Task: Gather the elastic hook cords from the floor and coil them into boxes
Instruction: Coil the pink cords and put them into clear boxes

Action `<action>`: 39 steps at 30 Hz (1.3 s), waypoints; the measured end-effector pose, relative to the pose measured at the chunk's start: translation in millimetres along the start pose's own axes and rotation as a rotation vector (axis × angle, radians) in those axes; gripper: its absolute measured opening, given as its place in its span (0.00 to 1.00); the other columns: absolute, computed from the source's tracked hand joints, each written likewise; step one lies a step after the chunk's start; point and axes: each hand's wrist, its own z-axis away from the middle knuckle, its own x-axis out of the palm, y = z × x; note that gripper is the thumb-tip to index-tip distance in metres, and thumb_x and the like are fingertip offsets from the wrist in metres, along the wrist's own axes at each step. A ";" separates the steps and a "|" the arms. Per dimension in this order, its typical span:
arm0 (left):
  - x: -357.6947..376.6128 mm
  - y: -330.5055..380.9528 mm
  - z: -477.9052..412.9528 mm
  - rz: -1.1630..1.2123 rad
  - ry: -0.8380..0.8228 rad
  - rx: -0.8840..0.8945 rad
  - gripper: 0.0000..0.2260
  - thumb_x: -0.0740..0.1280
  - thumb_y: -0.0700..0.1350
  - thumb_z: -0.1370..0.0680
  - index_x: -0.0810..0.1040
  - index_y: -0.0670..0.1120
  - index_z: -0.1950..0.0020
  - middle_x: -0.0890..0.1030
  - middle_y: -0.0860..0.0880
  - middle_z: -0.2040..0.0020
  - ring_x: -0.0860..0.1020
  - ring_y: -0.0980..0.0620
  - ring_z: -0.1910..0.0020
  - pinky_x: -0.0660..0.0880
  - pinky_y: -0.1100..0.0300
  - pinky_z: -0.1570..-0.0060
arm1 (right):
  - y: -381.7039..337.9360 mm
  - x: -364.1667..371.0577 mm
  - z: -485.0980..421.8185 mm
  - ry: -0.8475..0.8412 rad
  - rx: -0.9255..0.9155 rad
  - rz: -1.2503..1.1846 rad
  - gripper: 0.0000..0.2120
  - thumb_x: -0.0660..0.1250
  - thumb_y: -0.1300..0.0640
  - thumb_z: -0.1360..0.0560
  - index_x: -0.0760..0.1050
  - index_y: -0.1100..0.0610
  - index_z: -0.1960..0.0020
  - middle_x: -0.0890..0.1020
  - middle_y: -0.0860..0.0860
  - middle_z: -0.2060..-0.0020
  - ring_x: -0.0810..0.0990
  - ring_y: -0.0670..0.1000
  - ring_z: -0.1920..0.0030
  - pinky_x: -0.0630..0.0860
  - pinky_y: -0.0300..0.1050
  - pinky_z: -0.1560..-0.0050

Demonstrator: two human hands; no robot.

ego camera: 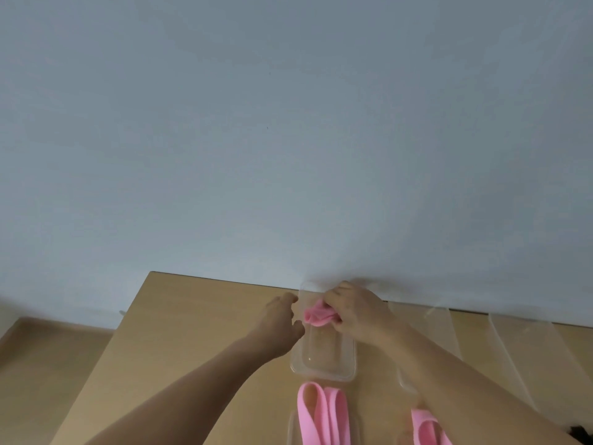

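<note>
A clear plastic box (324,374) stands on the wooden table against the wall. My right hand (356,311) grips a bunched pink elastic cord (316,316) over the far end of that box. My left hand (282,316) is at the box's left rim, its fingers curled at the edge; whether they clasp the rim is unclear. A looped pink cord (316,409) lies in a second clear box (292,425) near the bottom edge. Another pink cord (426,427) lies to its right, partly behind my right forearm.
The wooden table (179,342) ends on the left, with the floor (48,364) beyond it. Several clear boxes or lids (513,348) stand along the wall on the right. A plain pale wall (288,139) fills the upper view.
</note>
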 end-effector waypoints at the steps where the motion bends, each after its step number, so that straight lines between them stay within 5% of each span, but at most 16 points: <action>1: 1.7 -0.4 -0.2 0.032 -0.007 -0.003 0.23 0.63 0.42 0.22 0.65 0.44 0.26 0.77 0.48 0.45 0.74 0.51 0.47 0.69 0.62 0.48 | 0.1 4.4 -1.8 -0.013 -0.011 0.013 0.11 0.64 0.57 0.26 0.76 0.55 0.44 0.81 0.49 0.49 0.74 0.51 0.45 0.69 0.41 0.54; 4: 3.2 -1.1 -0.7 0.080 0.009 0.007 0.22 0.61 0.38 0.22 0.66 0.43 0.27 0.76 0.51 0.54 0.73 0.53 0.53 0.67 0.64 0.54 | 0.3 8.9 -4.4 -0.025 0.004 0.075 0.10 0.64 0.57 0.25 0.78 0.56 0.45 0.81 0.50 0.49 0.75 0.52 0.45 0.72 0.43 0.52; 7: 2.7 -1.1 -1.7 0.074 -0.007 0.018 0.22 0.61 0.39 0.21 0.65 0.43 0.26 0.76 0.51 0.54 0.72 0.53 0.52 0.69 0.63 0.52 | -6.5 9.0 -4.9 0.010 -0.003 0.276 0.07 0.75 0.58 0.36 0.81 0.54 0.59 0.82 0.49 0.64 0.79 0.54 0.59 0.78 0.47 0.55; 10: 3.2 -2.0 -2.8 0.070 -0.017 0.017 0.23 0.61 0.39 0.21 0.65 0.43 0.26 0.76 0.50 0.51 0.73 0.52 0.51 0.69 0.63 0.51 | -15.9 12.2 -4.1 0.056 0.027 0.380 0.08 0.77 0.57 0.41 0.80 0.53 0.64 0.77 0.50 0.66 0.77 0.53 0.62 0.78 0.47 0.60; 13: 7.0 -3.2 -3.0 -0.069 0.043 0.072 0.25 0.62 0.43 0.22 0.63 0.45 0.25 0.72 0.48 0.35 0.71 0.49 0.37 0.67 0.60 0.38 | -19.3 18.0 0.4 0.069 0.058 0.296 0.10 0.80 0.57 0.39 0.81 0.54 0.62 0.78 0.50 0.64 0.78 0.52 0.62 0.78 0.45 0.63; 16: 9.2 -1.0 -3.7 -0.286 0.192 0.212 0.23 0.60 0.47 0.21 0.65 0.49 0.26 0.64 0.51 0.27 0.60 0.49 0.27 0.58 0.60 0.31 | -18.2 18.4 -0.1 0.032 0.115 0.244 0.09 0.70 0.52 0.25 0.80 0.55 0.47 0.77 0.52 0.51 0.76 0.54 0.49 0.75 0.46 0.47; 19: 13.0 0.7 -7.4 -0.439 0.149 0.323 0.19 0.58 0.46 0.21 0.70 0.51 0.29 0.60 0.50 0.22 0.50 0.48 0.21 0.50 0.55 0.26 | -19.6 19.3 4.2 0.038 0.127 0.227 0.12 0.64 0.53 0.23 0.79 0.57 0.44 0.78 0.53 0.48 0.75 0.56 0.45 0.72 0.49 0.40; 25: 13.7 -5.9 -8.9 -0.471 0.051 0.314 0.21 0.57 0.46 0.20 0.68 0.55 0.27 0.53 0.50 0.19 0.42 0.47 0.20 0.46 0.51 0.24 | -28.1 17.9 23.5 0.135 0.131 0.215 0.15 0.73 0.50 0.35 0.81 0.54 0.50 0.82 0.49 0.52 0.81 0.53 0.51 0.78 0.49 0.45; 35: -2.7 -5.4 7.9 -0.351 0.129 0.285 0.22 0.58 0.50 0.19 0.63 0.52 0.24 0.49 0.51 0.19 0.41 0.49 0.20 0.47 0.53 0.24 | -32.9 9.6 29.5 0.158 0.160 0.215 0.16 0.70 0.50 0.31 0.79 0.53 0.44 0.80 0.51 0.46 0.79 0.56 0.45 0.75 0.53 0.41; 39: -12.5 -8.7 17.2 -0.337 0.105 0.278 0.23 0.58 0.49 0.19 0.62 0.52 0.23 0.49 0.50 0.19 0.42 0.48 0.20 0.48 0.51 0.24 | -37.9 6.9 26.8 0.039 0.188 0.211 0.19 0.60 0.49 0.24 0.72 0.51 0.33 0.73 0.50 0.34 0.70 0.56 0.33 0.64 0.53 0.33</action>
